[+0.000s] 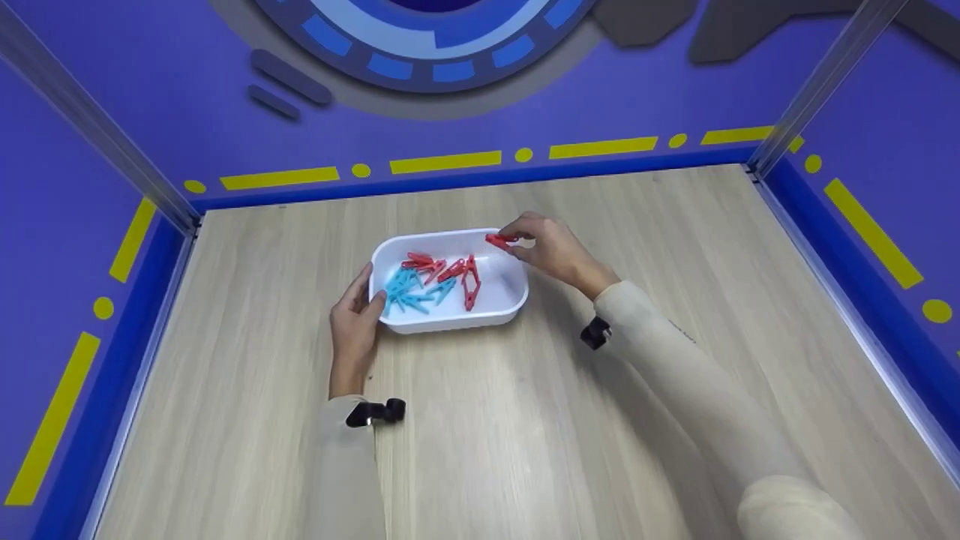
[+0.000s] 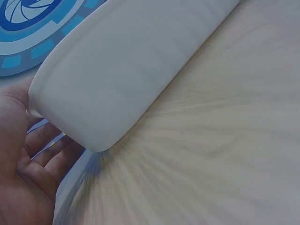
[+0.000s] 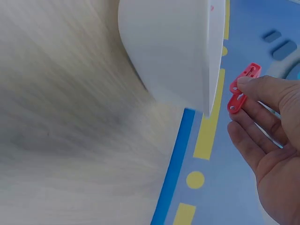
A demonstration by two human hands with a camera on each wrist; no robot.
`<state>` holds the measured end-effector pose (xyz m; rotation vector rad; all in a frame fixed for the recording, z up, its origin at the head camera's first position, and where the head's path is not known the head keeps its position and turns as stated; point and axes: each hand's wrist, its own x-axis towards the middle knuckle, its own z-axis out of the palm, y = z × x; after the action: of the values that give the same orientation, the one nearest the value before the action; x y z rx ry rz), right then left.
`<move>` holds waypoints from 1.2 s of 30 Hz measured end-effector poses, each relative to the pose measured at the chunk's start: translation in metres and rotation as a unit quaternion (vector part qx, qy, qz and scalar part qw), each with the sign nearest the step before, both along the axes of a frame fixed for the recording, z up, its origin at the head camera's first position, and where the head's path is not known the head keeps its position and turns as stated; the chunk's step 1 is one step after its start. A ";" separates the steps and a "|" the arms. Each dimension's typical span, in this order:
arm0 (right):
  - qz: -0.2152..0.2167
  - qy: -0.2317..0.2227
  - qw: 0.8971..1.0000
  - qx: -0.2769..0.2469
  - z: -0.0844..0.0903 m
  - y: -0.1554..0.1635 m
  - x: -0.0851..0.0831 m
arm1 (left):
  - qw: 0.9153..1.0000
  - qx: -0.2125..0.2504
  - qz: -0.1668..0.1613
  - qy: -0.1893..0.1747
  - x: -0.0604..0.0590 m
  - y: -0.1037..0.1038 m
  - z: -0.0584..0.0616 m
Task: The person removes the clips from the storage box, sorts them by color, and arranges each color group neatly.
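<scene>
Tub between both hands.

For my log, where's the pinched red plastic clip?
Head view: the red plastic clip is in the right hand, near the far right corner of the white rectangular plastic tub.

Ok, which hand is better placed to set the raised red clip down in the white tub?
Likely the right hand: it pinches the red clip near the far rim of the white tub. The left hand grips the tub's left end.
</scene>
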<state>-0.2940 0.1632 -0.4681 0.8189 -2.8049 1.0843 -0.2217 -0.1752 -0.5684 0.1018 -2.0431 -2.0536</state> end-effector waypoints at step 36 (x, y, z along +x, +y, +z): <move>-0.205 -0.049 0.974 -0.088 -0.041 0.056 -0.018 | 1.000 -0.008 0.010 -0.013 0.001 0.001 0.001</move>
<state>-0.3117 0.2189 -0.5096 0.1598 -2.7208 1.2939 -0.2205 -0.1745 -0.5674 0.1449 -2.0655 -2.0343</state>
